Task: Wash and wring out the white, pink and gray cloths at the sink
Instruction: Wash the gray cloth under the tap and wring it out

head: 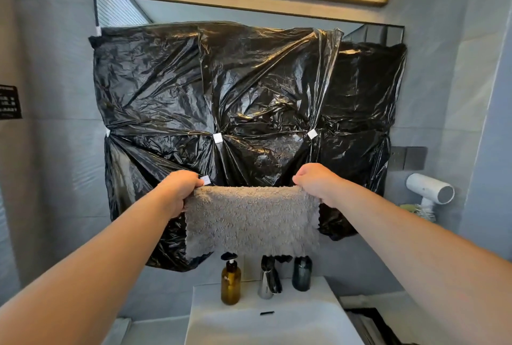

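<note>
A fluffy gray cloth hangs spread flat in the air, held up in front of the covered mirror, well above the white sink. My left hand pinches its upper left corner, where a small white label sticks up. My right hand pinches its upper right corner. The cloth's lower edge ends just over the tap. No white or pink cloth is in view.
Black plastic sheeting covers the mirror. An amber pump bottle stands left of the tap and a dark cup right of it. A white hair dryer hangs on the right wall.
</note>
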`<state>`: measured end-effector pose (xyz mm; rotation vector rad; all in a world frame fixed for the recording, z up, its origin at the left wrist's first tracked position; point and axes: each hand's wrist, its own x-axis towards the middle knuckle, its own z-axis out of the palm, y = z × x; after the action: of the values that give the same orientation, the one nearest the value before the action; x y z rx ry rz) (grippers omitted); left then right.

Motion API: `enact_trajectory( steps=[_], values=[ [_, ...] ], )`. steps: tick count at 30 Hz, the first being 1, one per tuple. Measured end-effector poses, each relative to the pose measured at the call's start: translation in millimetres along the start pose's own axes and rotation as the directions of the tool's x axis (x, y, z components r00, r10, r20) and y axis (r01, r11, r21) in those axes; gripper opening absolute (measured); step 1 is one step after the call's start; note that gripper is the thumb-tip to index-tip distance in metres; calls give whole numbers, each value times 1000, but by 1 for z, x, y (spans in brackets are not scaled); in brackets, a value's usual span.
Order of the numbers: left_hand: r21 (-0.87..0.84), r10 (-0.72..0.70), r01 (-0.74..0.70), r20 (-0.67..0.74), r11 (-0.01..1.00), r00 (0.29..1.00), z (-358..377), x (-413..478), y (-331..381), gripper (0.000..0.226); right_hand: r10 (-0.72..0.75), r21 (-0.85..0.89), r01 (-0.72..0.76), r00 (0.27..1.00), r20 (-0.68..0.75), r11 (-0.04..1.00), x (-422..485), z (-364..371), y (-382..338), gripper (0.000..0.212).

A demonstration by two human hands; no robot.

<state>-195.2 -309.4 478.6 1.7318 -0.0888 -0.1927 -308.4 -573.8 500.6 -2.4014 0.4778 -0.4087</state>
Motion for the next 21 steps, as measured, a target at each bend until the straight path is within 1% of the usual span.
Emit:
enact_trajectory(
  steps=[1,2,3,4,5,7,9,10,11,12,13,14,15,16,18,19,21],
  values=[
    [-59,5,-3,23,998,1000,0,0,0,14,34,79,-35,999,9,996,1,-1,0,30],
    [-110,7,-1,48,994,999,-2,-2,1,14,82,208,-90,996,45,974,3,-2,0,31],
    [-137,21,-10,77,991,997,-4,-3,1,13,117,328,-146,987,106,933,2,-4,2,31],
    [-117,46,-34,107,993,993,-8,-4,0,11,112,379,-168,980,164,910,2,-6,5,32],
    [-67,83,-75,133,995,988,-12,-4,0,7,54,367,-134,974,221,920,0,-8,6,31],
    [102,160,-176,145,979,976,-18,-2,-3,7,-33,213,-22,968,250,977,0,-9,10,24],
    [310,251,-267,91,912,964,-22,5,-5,3,-92,38,87,985,146,995,0,-7,8,16],
    [427,310,-311,75,849,948,-23,7,-4,9,-115,-23,117,988,100,993,1,-6,6,12],
    [541,365,-349,81,765,927,-23,9,-2,18,-129,-66,135,989,78,989,3,-6,5,19],
    [625,394,-366,99,690,914,-24,8,2,28,-136,-97,142,988,70,985,4,-6,5,31],
    [674,409,-368,107,640,906,-25,10,4,35,-135,-91,142,988,80,986,5,-7,7,40],
    [687,397,-356,107,634,912,-25,9,7,42,-151,-71,155,987,63,985,6,-8,9,45],
    [661,379,-349,104,665,919,-27,14,9,47,-152,-31,153,987,54,988,8,-10,11,45],
    [596,338,-330,102,732,935,-27,17,10,50,-159,19,158,987,28,987,10,-11,15,43],
    [403,249,-265,91,876,964,-26,21,11,49,-114,232,113,993,-13,966,14,-10,20,29],
    [309,214,-231,87,923,973,-24,22,11,47,-78,355,70,997,8,932,15,-9,20,22],
    [127,145,-156,90,980,985,-19,21,10,41,-39,511,1,997,64,860,15,-4,20,26]
  ],
)
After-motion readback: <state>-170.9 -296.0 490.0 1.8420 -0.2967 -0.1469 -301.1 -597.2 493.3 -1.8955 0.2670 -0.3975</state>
